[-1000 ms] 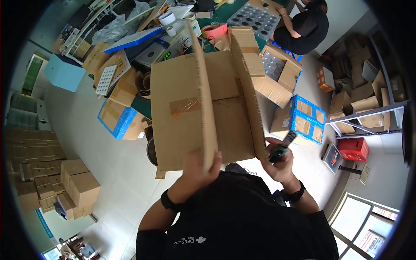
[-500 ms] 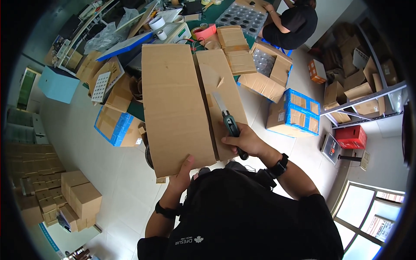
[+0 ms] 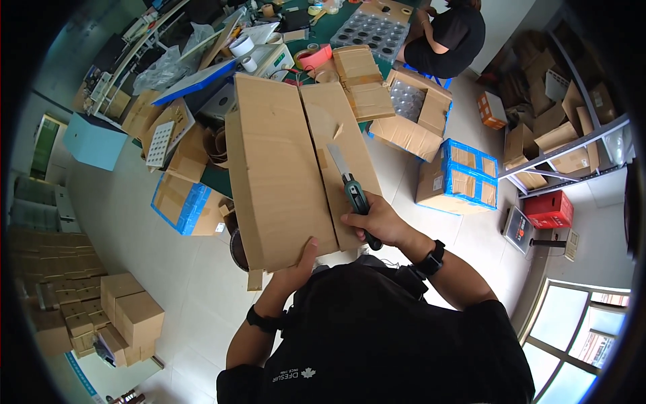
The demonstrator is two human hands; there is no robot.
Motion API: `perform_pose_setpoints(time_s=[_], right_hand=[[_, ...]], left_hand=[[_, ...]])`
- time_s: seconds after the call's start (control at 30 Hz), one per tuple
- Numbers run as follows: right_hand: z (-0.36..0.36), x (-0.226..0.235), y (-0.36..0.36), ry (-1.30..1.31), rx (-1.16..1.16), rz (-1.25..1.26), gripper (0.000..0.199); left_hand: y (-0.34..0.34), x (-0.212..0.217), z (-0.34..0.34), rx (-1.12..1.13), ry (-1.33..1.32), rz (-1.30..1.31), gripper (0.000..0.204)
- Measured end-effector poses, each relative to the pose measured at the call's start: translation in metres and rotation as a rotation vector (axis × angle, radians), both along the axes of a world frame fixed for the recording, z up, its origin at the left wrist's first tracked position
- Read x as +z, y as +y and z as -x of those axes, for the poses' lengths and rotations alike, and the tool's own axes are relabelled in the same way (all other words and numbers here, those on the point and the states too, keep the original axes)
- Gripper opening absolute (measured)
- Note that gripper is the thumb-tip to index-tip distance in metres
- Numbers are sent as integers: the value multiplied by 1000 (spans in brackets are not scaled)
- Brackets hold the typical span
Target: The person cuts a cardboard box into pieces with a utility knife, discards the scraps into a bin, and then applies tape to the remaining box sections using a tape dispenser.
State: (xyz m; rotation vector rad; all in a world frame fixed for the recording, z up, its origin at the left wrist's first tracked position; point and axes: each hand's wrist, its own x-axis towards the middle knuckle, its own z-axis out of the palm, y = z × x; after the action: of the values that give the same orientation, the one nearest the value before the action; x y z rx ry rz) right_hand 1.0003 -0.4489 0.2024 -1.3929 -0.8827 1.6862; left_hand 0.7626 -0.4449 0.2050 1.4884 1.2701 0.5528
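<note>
Holding a large cardboard box [image 3: 282, 175] at centre frame, the left hand [image 3: 299, 269] grips its lower edge, thumb up over the face and fingers hidden beneath. The right hand [image 3: 377, 222], closed around the dark green handle of a utility knife [image 3: 351, 188], sets the extended blade along the seam between the box's two top flaps. Both wrists carry dark bands. Behind the box, at upper centre, stands a green-topped table [image 3: 336, 20] strewn with tape rolls [image 3: 241, 46] and trays. A blue-taped carton [image 3: 461, 176] lies on the floor right of centre. A seated person in black [image 3: 447, 37] works at upper right. Stacked cartons [image 3: 128, 313] occupy lower left.
</note>
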Motion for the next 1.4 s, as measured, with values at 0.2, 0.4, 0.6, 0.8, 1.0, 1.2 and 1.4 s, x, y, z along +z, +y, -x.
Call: perform_pose_setpoints(time_s=[0.2,0.4,0.6,0.8,1.0,1.2,1.4], right_hand=[[1,3,1,20,-20,-20,27],[0,1,8,-59,12,55,29],[0,1,6,-15,-6,30,26],[-2,-2,7,115,-23,49,30],[-8,0,11,202,-35,140,60],[-6,1,17,293,-62,148,63],[-4,1,23,367,-162,157,65]], left_hand=[[-6,-12,-4,39,-71,-14,41],[-2,-15,-1,5,-50,-39,44],[7,-3,7,-7,-127,-9,44],[17,32,11,-348,74,28,46],[16,63,81,-252,-505,178,89],[73,159,23,-123,-635,-27,151],[144,197,-58,-259,-79,-493,97]])
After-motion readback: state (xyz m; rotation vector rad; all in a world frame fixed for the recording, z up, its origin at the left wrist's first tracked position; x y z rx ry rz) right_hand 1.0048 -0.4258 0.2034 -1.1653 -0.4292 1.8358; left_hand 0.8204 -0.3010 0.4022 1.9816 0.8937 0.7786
